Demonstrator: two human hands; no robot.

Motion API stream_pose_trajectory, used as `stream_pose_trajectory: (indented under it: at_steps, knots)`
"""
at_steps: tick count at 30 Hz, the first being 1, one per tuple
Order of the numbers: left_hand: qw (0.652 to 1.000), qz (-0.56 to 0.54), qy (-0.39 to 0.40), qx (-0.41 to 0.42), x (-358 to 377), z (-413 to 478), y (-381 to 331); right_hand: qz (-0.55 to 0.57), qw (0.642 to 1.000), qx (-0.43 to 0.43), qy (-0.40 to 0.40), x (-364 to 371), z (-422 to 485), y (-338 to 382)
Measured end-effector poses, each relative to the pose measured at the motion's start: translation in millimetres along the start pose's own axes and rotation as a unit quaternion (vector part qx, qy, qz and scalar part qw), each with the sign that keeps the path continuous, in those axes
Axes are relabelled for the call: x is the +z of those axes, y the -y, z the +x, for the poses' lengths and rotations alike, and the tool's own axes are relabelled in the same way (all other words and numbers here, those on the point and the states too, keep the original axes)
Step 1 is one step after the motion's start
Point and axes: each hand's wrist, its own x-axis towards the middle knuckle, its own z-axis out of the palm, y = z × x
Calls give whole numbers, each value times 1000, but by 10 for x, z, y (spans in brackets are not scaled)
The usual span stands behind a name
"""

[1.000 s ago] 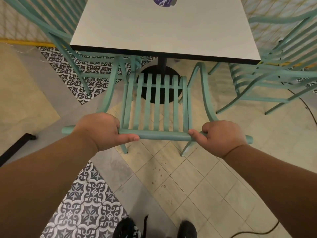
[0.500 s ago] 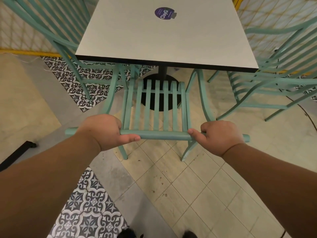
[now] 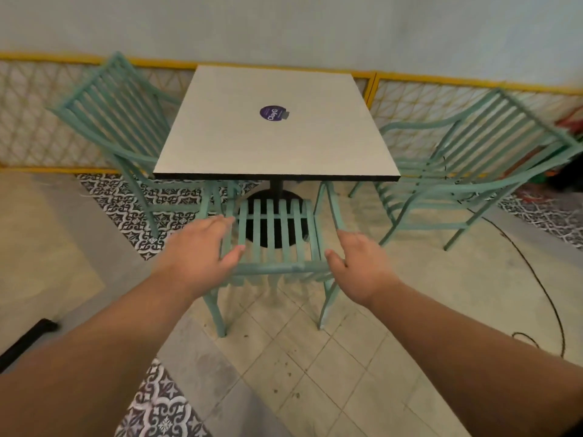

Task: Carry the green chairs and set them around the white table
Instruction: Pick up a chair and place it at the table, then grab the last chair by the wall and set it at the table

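one wide camera rides on my head, facing forward and down toward the square white-topped table [image 3: 274,143]; my left hand [image 3: 202,253] and right hand [image 3: 359,266] lie near the lens, at mid-frame.

Cafe seating area, I'd say: branded sticker [image 3: 272,112] on the white table [image 3: 274,146] at 12 o'clock, green chairs [image 3: 482,137], yellow lattice railing [image 3: 31,121].

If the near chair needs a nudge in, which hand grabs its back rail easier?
Right hand, marginally: its thumb sits at the back rail, fingers bent down. Left hand stretches flat past it.
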Motion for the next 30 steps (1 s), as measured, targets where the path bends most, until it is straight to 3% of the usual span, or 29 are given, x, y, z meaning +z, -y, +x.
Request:
stream_pose_trajectory:
  at_steps: [7, 11, 17, 23, 30]
  knots:
    - [997, 17, -38, 62, -753, -265, -339, -21, 996, 43, -73, -840, -736, -35]
    - [993, 22, -23, 116, -792, -308, -640, -54, 992, 67, -95, -976, -1089, -126]
    - [979, 33, 14, 198, -689, -335, -1114, 23, 983, 132, -124, -996, -1535, -487]
    - [961, 45, 26, 271, -550, -225, -2196, 55, 958, 231, -160, -1181, -2216, -1419]
    - [944, 23, 27, 327, -259, -105, -3775, 37, 941, 288, -172, -1693, -2729, -2714]
